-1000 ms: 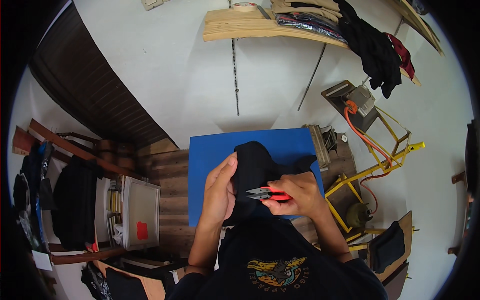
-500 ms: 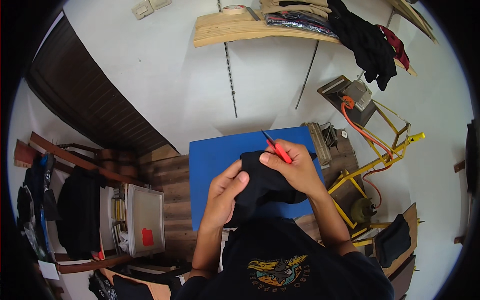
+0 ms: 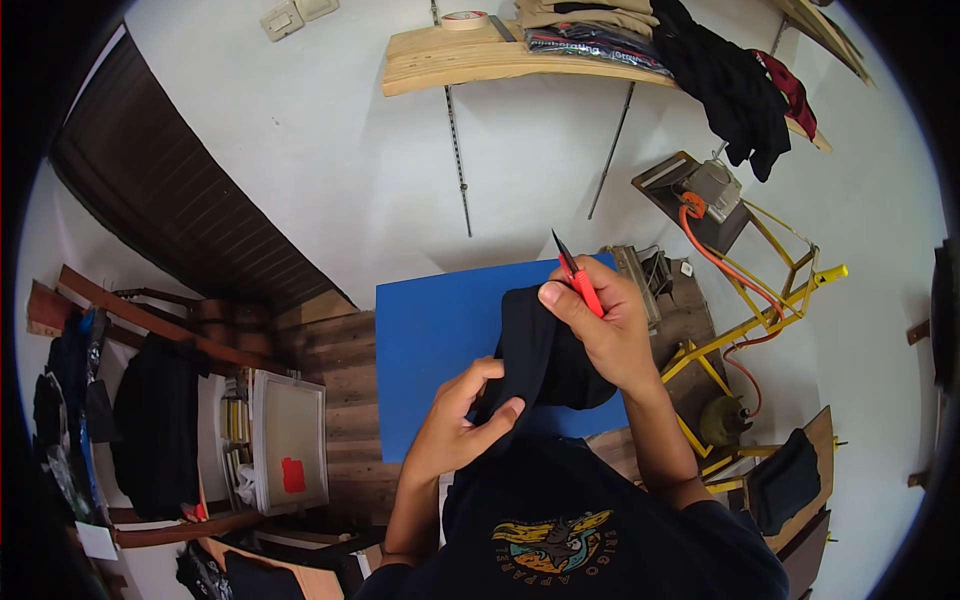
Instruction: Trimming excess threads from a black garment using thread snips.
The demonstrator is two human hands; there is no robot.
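Observation:
My right hand (image 3: 612, 325) is closed around small red-handled thread snips (image 3: 583, 290), whose dark pointed blades stick up and away past the fingers. Between its thumb and fingers it also grips the upper edge of a black cloth garment (image 3: 530, 345). The fabric hangs in folds over the near part of the blue tabletop (image 3: 430, 325). Lower down at the left, my left hand (image 3: 455, 425) has its thumb and fingers at the garment's edge, holding it loosely. Some of its fingertips are hidden by the cloth.
A wooden shelf (image 3: 440, 62) with folded clothes and a tape roll (image 3: 465, 20) is on the far wall. To the right stands a yellow metal frame (image 3: 765, 310) with an orange hose and a gas cylinder (image 3: 722, 422). Framed screens (image 3: 290, 440) lean at the left.
My right hand has risen slightly to the right, and the snips now point more upright. My left hand has slid down along the cloth, which is stretched longer between the hands.

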